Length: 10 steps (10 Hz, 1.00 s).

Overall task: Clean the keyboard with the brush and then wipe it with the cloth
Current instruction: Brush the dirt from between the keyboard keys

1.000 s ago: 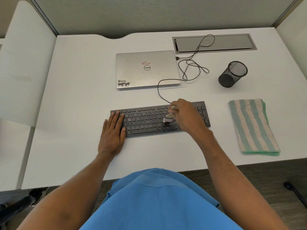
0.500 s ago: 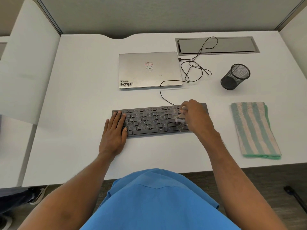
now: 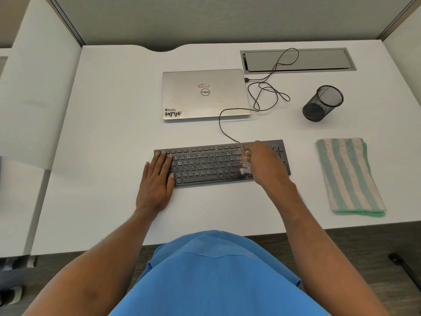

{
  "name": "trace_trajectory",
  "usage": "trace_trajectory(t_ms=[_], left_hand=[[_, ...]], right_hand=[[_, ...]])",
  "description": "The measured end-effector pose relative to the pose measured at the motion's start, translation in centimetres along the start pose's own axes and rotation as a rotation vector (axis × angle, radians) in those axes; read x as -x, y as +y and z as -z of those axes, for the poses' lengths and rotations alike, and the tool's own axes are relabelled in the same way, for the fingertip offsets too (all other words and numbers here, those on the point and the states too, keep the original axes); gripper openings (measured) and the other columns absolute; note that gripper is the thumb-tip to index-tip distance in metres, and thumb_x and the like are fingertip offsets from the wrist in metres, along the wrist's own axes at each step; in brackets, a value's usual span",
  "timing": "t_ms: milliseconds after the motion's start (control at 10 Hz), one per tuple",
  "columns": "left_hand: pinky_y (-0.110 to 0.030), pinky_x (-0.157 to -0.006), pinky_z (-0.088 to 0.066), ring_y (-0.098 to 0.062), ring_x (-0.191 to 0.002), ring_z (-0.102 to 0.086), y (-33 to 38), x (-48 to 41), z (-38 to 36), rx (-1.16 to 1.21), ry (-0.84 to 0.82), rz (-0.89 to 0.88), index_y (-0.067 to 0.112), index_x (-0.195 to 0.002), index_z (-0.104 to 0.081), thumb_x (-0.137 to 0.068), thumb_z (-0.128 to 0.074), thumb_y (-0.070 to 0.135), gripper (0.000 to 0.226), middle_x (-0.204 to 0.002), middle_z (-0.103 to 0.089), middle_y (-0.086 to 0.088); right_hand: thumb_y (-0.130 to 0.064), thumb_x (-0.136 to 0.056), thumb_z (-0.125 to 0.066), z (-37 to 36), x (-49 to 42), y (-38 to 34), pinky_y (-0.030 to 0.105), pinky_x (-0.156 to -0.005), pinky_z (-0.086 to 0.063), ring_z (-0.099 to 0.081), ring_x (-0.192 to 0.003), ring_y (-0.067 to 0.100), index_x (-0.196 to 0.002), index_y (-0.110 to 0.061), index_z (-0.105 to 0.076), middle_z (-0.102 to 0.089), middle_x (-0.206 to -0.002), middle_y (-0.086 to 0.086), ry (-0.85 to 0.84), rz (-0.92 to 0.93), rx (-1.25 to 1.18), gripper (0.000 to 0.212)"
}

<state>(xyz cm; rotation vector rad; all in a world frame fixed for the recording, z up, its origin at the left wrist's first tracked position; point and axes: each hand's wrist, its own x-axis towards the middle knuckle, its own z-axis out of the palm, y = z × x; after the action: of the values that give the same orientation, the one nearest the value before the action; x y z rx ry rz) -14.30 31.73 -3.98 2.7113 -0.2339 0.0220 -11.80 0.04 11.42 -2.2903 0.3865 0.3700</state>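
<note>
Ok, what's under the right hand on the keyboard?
Under the right hand, a small pale brush pokes out, its bristles down on the keyboard. The hand covers most of the brush and the keys beneath it.

- The keyboard (image 3: 205, 165) is dark grey, nearly black, with small pale legends on its keys.
- The brush (image 3: 245, 170) shows a pale pinkish-lilac tuft (blurred, so the shade is uncertain).
- The cloth (image 3: 348, 174) at the right has lengthwise stripes of soft green and cream, with a brighter green edge at its near end.
- The laptop (image 3: 205, 96) is silver, with a black ring logo, a small red-and-white label above it, and a black-and-white sticker at its near left corner.
- The cable (image 3: 219, 120) is black.
- The mesh cup (image 3: 322, 103) is black wire lattice.
- The desk (image 3: 109, 133) is plain white.
- The hatch (image 3: 296, 60) at the far right is grey.
- The shirt (image 3: 216, 274) is solid blue.
</note>
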Motion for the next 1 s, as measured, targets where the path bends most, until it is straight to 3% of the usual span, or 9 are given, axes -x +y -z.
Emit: trace_trajectory(t_ms=[100,200,300,400,500,600,700,800,1000], left_hand=[[-0.049,-0.133,-0.011,-0.011,-0.164,-0.002,0.0,0.0,0.0,-0.001,-0.001,0.0,0.022,-0.169,-0.022,-0.108,-0.031,0.035,0.062,-0.177,-0.015,0.003],[-0.049,-0.133,-0.011,-0.012,-0.164,-0.003,0.0,0.0,0.0,-0.006,0.0,-0.001,0.022,-0.169,-0.023,-0.108,-0.03,0.035,0.062,-0.177,-0.016,0.002],[-0.049,-0.133,-0.011,-0.012,-0.164,-0.003,0.0,0.0,0.0,-0.002,0.0,-0.001,0.022,-0.169,-0.023,-0.108,-0.031,0.035,0.062,-0.177,-0.016,0.002],[-0.049,-0.133,-0.011,-0.011,-0.164,-0.003,0.0,0.0,0.0,0.002,0.004,0.0,0.022,-0.168,-0.023,-0.108,-0.032,0.034,0.062,-0.177,-0.016,0.002],[-0.049,-0.133,-0.011,-0.011,-0.164,-0.003,0.0,0.0,0.0,0.003,0.009,-0.002,0.021,-0.168,-0.023,-0.108,-0.033,0.033,0.062,-0.177,-0.017,0.002],[-0.049,-0.133,-0.011,-0.011,-0.164,-0.003,0.0,0.0,0.0,0.0,0.008,-0.005,0.021,-0.168,-0.023,-0.108,-0.033,0.033,0.062,-0.177,-0.016,0.002],[-0.049,-0.133,-0.011,-0.011,-0.164,-0.002,0.0,0.0,0.1,0.0,0.005,-0.003,0.022,-0.169,-0.023,-0.109,-0.032,0.034,0.062,-0.177,-0.016,0.003],[-0.049,-0.133,-0.011,-0.01,-0.163,-0.002,0.1,0.0,0.1,0.002,0.004,-0.002,0.022,-0.169,-0.023,-0.108,-0.033,0.034,0.062,-0.177,-0.015,0.003],[-0.049,-0.133,-0.011,-0.01,-0.163,-0.002,0.0,0.0,0.1,0.006,0.003,-0.005,0.022,-0.169,-0.023,-0.108,-0.032,0.034,0.062,-0.177,-0.015,0.003]], right_hand=[[-0.01,-0.101,-0.048,-0.3,0.2,-0.5,0.003,-0.057,-0.041,-0.056,-0.073,-0.002,-0.121,-0.008,-0.063,-0.056,-0.111,0.005,0.006,0.024,0.001,0.025],[0.002,-0.1,-0.049,-1.0,0.1,-1.5,0.003,-0.047,-0.035,-0.059,-0.067,0.016,-0.111,0.005,-0.067,-0.062,-0.1,0.017,-0.107,0.057,0.03,0.022],[0.004,-0.099,-0.048,-1.1,0.2,-1.3,0.001,-0.049,-0.034,-0.058,-0.069,0.023,-0.111,0.007,-0.067,-0.062,-0.1,0.022,-0.121,0.079,0.066,0.022],[-0.005,-0.101,-0.046,-0.3,-0.1,-0.2,0.002,-0.054,-0.036,-0.064,-0.082,0.011,-0.118,-0.001,-0.065,-0.064,-0.112,0.014,-0.029,0.124,0.154,0.026],[-0.006,-0.101,-0.047,0.8,-0.1,-0.1,0.003,-0.05,-0.037,-0.062,-0.071,0.005,-0.115,-0.003,-0.065,-0.062,-0.106,0.014,0.002,0.099,0.17,0.023],[-0.001,-0.098,-0.053,2.3,-0.6,-1.4,0.0,-0.044,-0.032,-0.048,-0.065,-0.002,-0.096,-0.006,-0.067,-0.056,-0.094,0.008,0.091,0.145,0.175,0.015],[-0.004,-0.1,-0.053,2.6,-1.6,-2.2,-0.001,-0.044,-0.033,-0.05,-0.065,-0.003,-0.093,-0.005,-0.067,-0.062,-0.094,0.008,0.134,0.183,0.176,0.015],[-0.005,-0.1,-0.053,1.9,-2.8,-3.2,0.007,-0.052,-0.039,-0.06,-0.066,0.004,-0.094,-0.005,-0.067,-0.066,-0.089,0.009,0.124,0.228,0.133,0.015],[-0.001,-0.096,-0.059,0.1,-3.9,-4.2,0.005,-0.052,-0.042,-0.058,-0.054,-0.014,-0.09,-0.003,-0.068,-0.063,-0.076,-0.003,0.012,0.258,0.052,0.011]])
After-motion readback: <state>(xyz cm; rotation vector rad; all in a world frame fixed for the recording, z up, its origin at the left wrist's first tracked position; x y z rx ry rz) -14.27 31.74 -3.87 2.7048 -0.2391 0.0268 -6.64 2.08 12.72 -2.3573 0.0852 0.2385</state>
